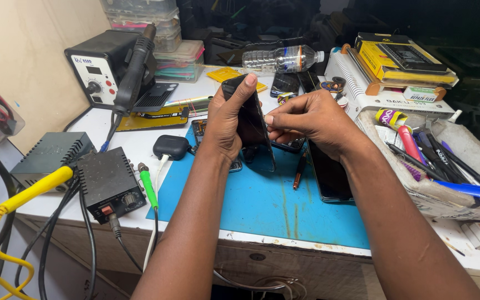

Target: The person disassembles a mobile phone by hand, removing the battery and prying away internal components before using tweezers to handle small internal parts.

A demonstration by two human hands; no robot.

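**Op:** Black slab-shaped smartphone (pixel 253 119) stands on edge above the blue rubber work mat (pixel 262 203), lifted clear of it. I see my left hand (pixel 226 119) wrapped round its back, thumb low, forefinger stretched up to the top corner.

**Desk:** And your right?

**Op:** My right hand (pixel 306 118) sits just beside the phone's front edge, fingertips bunched and pinching at that edge. Whether anything small is caught between them I cannot tell.

**Desk:** What lies around the mat?

**Op:** On the mat under the right wrist, a dark flat glass panel (pixel 329 172); beside it a slim red-brown pen-like tool (pixel 299 171). Off the mat's left edge, a black rounded earbud case (pixel 171 147) and a green-handled soldering iron (pixel 148 186). Further left, a black boxy power unit (pixel 108 183). Beyond the mat's far left corner, a black hot-air station (pixel 106 66) with its wand hung on the side. Behind the mat, a clear plastic water bottle (pixel 281 59) lies on its side. Right of the mat, a white cloth-lined tray of pens (pixel 445 166).
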